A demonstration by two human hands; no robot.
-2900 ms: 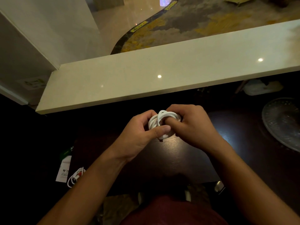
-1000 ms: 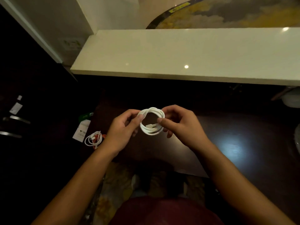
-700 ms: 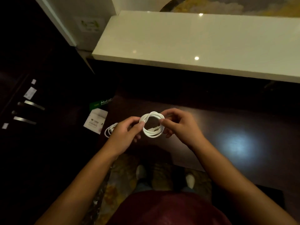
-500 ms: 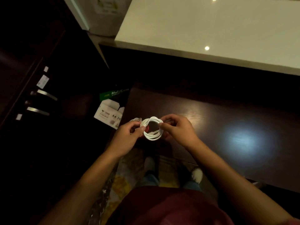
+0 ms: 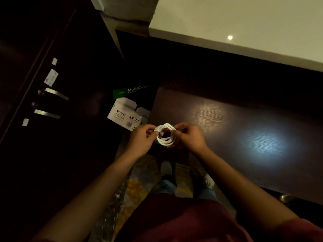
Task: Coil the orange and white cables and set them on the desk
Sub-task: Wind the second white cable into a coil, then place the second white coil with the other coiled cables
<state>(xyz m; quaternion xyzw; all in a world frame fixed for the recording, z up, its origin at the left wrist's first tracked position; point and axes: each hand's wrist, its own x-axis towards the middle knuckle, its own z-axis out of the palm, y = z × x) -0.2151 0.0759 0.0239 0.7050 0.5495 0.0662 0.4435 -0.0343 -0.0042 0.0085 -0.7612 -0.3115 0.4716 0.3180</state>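
White cable (image 5: 165, 136) already wound into a tight loop, not yet set down. Pinched on opposite sides: left hand (image 5: 142, 139) on its left edge, right hand (image 5: 189, 137) on its right edge, each grip closed on the coil. Held just above the near left corner of the dark surface (image 5: 236, 130). Red-orange glimpsed through and beneath the loop, probably the orange cable (image 5: 164, 133); whether coiled, cannot tell.

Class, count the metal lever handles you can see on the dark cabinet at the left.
2. The upper silver metal lever handle sits above the lower silver metal lever handle, both on the dark wooden cabinet; others may be hidden in shadow.
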